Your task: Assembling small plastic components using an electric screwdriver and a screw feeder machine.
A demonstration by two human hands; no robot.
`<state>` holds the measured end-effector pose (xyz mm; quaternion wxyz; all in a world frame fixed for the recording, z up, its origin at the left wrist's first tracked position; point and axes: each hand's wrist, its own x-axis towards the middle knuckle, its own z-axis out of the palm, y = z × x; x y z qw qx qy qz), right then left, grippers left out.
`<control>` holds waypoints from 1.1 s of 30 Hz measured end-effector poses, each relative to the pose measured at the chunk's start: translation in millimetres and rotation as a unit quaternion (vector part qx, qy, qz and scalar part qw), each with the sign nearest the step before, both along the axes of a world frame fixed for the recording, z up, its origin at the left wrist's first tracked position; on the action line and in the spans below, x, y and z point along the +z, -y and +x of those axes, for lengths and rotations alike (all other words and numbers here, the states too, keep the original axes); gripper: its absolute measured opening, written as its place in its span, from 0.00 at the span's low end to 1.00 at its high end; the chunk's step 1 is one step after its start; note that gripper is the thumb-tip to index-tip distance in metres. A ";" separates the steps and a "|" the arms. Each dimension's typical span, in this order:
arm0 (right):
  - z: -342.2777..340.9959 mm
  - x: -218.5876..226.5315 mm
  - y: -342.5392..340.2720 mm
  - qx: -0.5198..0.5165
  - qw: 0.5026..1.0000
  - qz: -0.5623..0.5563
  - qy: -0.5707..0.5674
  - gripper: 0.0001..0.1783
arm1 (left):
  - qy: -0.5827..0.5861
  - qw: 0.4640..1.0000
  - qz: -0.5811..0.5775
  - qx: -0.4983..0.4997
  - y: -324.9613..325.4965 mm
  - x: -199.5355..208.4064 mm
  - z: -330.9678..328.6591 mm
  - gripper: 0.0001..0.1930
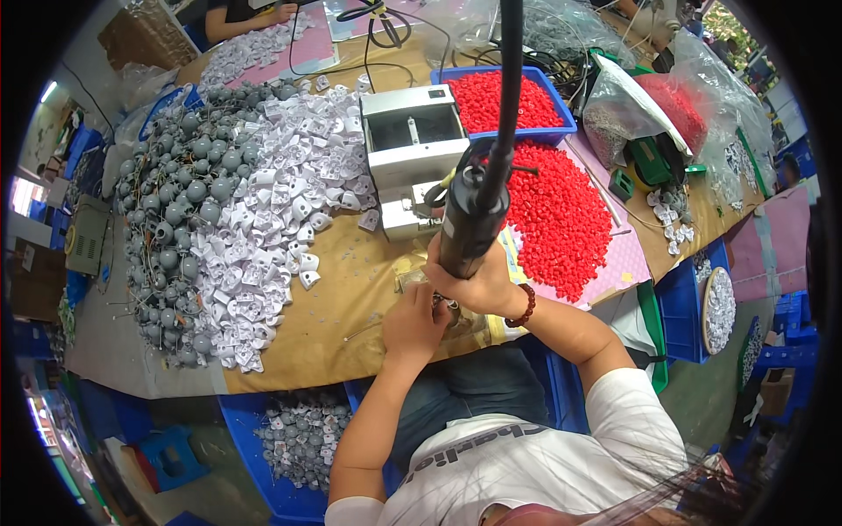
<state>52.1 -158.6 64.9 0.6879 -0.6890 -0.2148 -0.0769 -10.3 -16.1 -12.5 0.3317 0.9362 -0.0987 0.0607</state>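
In my right hand is a black electric screwdriver, held upright with the fingers wrapped round its lower body. My left hand is closed low beside the tool's tip, near the table's front edge. What its fingers pinch is mostly hidden; a small shiny bit shows between the two hands. Just beyond them stands a white box-shaped screw feeder. Left of it lies a wide heap of white plastic housings, and farther left a pile of grey ball-shaped parts with wires.
Small red plastic pieces are heaped on the right, with more in a blue tray behind. Plastic bags and a green tool lie farther right. A blue bin of grey parts stands below the table edge. Another person's hand shows at the back.
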 end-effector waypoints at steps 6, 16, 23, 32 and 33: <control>-9.6 -39.6 21.0 0.061 0.990 -0.121 0.038 0.28 | 0.034 0.998 -0.047 -0.024 -0.8 3.9 2.2 0.14; -22.3 -42.4 10.3 0.039 0.999 -0.005 -0.029 0.30 | 0.025 0.998 -0.061 -0.022 -0.6 -3.1 2.6 0.17; -8.6 -8.4 8.4 -0.017 0.999 0.031 -0.021 0.13 | -0.037 0.999 -0.031 -0.002 -1.5 3.2 -2.0 0.17; 47.7 -75.9 77.2 -0.267 0.963 0.007 -0.024 0.24 | 0.049 0.997 -0.045 -0.025 -0.6 -1.2 -8.0 0.19; 41.0 -89.9 79.2 -0.275 0.961 -0.019 0.018 0.22 | 0.066 0.997 -0.043 -0.026 -0.5 -3.1 -8.8 0.18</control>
